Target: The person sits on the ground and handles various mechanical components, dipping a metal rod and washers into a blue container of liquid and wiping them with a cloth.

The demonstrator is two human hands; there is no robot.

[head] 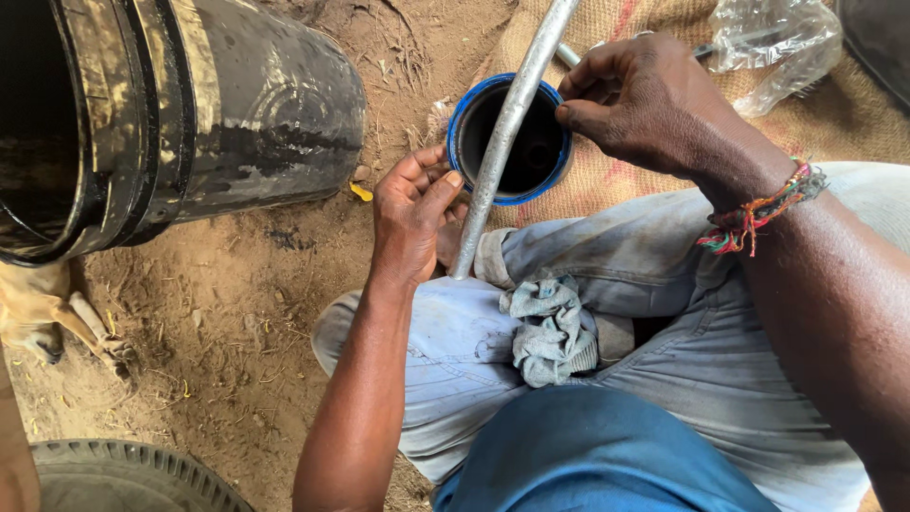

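A long grey metal tube (505,123) slants from the top of the view down to my lap. My left hand (409,213) pinches its lower end with thumb and fingers, just above my light trousers. Higher up, my right hand (637,100) is beside the tube at the rim of a blue-rimmed round container (472,100) with a dark inside, its fingers curled on a small thing I cannot make out. The tube crosses over that container's mouth. A crumpled grey rag (552,327) lies on my thigh. A coloured thread band (758,213) circles my right wrist.
A big black greasy drum (218,104) lies on its side on the dirt at the upper left. A tyre tread (123,474) shows at the bottom left. Burlap sacking (654,24) with a clear plastic bag (773,43) covers the ground at the upper right.
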